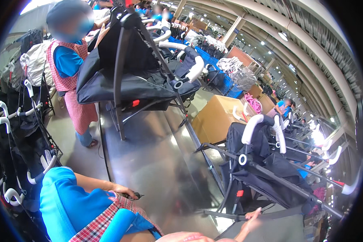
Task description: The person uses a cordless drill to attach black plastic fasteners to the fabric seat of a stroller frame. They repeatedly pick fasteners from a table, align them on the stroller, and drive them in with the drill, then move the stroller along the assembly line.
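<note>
My left hand [126,190] reaches across the metal work surface [157,161], its fingers closed around a small dark tool [138,195] whose kind I cannot make out. At the lower right, my right hand [251,221] has its fingers stretched out, beside the lower frame of a black stroller [266,169]. I cannot tell whether it touches the frame. That stroller has white curved handle grips [254,128] and a small red tab [240,193]. Farther along the surface stands another black stroller [125,80], also with a red tab.
A co-worker [70,68] in a checked apron stands at the far left, hands on the farther stroller. Several strollers with white handles [6,117] crowd the left side. A cardboard box [215,117] is beyond the surface, with blue crates [230,86] behind it.
</note>
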Available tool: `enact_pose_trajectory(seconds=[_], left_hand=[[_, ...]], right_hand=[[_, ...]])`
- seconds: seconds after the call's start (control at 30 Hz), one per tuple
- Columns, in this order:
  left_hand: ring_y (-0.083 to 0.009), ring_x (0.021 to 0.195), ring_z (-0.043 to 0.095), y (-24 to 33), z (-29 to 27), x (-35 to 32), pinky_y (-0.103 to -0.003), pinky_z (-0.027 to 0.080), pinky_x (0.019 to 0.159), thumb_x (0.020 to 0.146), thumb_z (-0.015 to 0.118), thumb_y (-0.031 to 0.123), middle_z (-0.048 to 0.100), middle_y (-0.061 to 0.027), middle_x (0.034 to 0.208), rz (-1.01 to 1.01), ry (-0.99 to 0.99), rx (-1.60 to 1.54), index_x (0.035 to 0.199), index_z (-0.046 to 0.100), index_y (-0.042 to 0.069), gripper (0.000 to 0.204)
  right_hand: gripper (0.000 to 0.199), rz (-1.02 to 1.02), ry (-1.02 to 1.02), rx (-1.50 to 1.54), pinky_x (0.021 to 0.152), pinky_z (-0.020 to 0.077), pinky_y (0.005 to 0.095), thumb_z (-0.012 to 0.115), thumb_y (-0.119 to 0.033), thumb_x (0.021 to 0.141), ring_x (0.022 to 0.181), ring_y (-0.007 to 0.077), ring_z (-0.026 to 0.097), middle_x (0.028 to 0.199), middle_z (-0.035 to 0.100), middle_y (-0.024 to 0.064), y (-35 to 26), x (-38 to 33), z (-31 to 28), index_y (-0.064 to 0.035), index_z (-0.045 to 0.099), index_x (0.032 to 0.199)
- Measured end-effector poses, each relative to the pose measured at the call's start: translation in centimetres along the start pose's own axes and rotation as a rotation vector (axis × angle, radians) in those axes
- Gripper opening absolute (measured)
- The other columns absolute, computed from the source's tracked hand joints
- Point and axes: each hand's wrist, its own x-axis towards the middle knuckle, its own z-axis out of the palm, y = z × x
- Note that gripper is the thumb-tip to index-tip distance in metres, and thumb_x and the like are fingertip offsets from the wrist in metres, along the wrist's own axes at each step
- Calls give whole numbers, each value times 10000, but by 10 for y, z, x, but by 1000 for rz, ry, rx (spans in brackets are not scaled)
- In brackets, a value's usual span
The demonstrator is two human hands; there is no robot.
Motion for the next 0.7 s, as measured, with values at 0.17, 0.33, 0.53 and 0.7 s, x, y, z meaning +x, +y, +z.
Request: enact_pose_trajectory(seconds=[0.17, 0.33, 0.53, 0.7], left_hand=[[-94, 572, 504, -20, -31, -11, -284, 406, 508, 871, 662, 426, 533, 23, 682, 166, -71, 77, 916, 583, 133, 307], [-150, 643, 579, -24, -53, -67, -291, 497, 560, 864, 680, 363, 563, -57, 832, 201, -103, 54, 1382, 411, 143, 624], [-180, 729, 598, 36, -64, -89, -319, 515, 546, 837, 703, 407, 571, -102, 915, 409, -56, 348, 1499, 243, 127, 854], [-221, 869, 621, 91, -48, -88, -335, 510, 510, 832, 705, 458, 562, -146, 1138, 603, -24, 388, 1549, 113, 127, 987]], right_hand=[[442, -13, -187, 193, 401, 266, 264, 517, -195, 1009, 433, 72, 285, 521, 316, -37, -62, -100, 99, -114, 337, 614], [307, 161, -51, 106, 508, 355, 259, 660, -210, 932, 537, 52, 399, 610, 446, -66, -65, -204, 206, -71, 542, 684], [250, -145, -386, -294, 627, 462, 317, 665, -234, 916, 654, 165, 555, 700, 558, 75, -133, -285, 268, -7, 586, 846], [327, -694, 240, -550, 927, 450, 392, 710, -140, 789, 1026, 318, 576, 1119, 598, 142, -218, -288, 205, -2, 621, 1071]])
